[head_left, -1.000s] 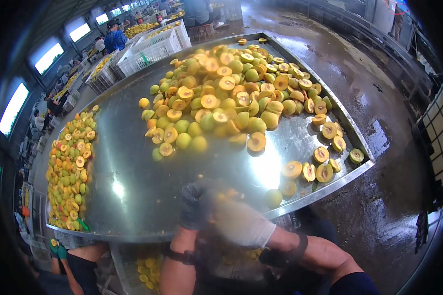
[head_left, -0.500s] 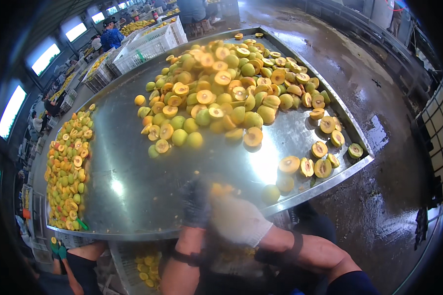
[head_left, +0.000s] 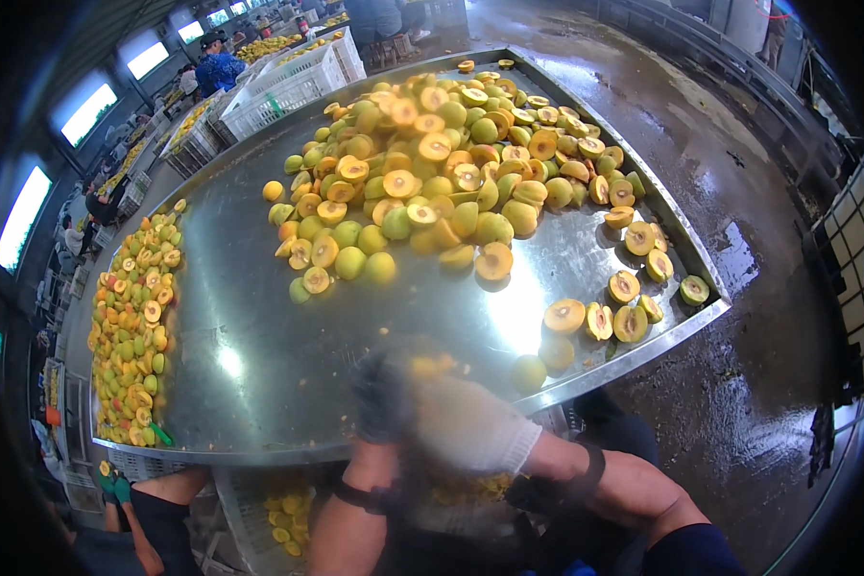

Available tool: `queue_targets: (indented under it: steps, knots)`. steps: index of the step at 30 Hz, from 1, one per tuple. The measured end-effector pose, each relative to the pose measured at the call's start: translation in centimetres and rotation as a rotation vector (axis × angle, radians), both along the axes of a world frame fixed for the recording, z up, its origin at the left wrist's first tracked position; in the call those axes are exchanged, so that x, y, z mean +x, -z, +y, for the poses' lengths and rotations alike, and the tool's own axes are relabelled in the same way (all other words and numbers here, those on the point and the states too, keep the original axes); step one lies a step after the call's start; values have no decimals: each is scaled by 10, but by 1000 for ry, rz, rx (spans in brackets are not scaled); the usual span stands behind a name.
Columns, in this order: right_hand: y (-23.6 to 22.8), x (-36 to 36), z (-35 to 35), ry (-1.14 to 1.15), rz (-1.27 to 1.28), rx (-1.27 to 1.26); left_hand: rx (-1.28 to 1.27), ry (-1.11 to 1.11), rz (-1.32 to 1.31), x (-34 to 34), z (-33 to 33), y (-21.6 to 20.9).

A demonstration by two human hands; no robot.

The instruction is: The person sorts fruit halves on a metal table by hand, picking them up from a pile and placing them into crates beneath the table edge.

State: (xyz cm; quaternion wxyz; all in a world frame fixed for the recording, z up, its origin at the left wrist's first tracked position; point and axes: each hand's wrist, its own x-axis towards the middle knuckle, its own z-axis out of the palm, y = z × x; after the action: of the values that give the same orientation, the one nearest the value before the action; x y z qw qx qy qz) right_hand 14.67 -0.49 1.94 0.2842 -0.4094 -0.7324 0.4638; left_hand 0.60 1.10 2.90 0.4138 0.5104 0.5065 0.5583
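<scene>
Both my hands are motion-blurred at the near edge of a big steel sorting table (head_left: 259, 384). My left hand (head_left: 379, 392) wears a dark glove. My right hand (head_left: 470, 427) wears a white glove and sits close beside it. A blurred yellow-orange fruit (head_left: 430, 365) shows between the two gloves, apparently in the left hand's grip. Blur hides what the right hand holds. A whole yellow fruit (head_left: 528, 372) lies on the table just right of my hands.
A large pile of whole and halved yellow-green fruit (head_left: 432, 163) covers the far half of the table. Cut halves (head_left: 610, 317) lie at the right corner and a band of fruit (head_left: 130, 326) lines the left edge. White crates (head_left: 288, 86) stand beyond. The floor (head_left: 739, 269) is wet. Another person (head_left: 154, 509) stands lower left.
My hands stay together at the near table edge and keep moving fast, blurred in every frame. The fruit on the table has not moved.
</scene>
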Motion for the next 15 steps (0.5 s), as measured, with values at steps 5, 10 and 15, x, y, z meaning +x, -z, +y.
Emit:
queue_targets:
  steps: [5,10,15]
  knots:
    - [8,-3,-10,122,-44,170,302,6,632,-10,6,26]
    - [5,1,-1,18,-167,147,281,-77,583,-1,7,24]
    - [-11,11,6,-95,-110,-122,330,161,509,-7,7,-5]
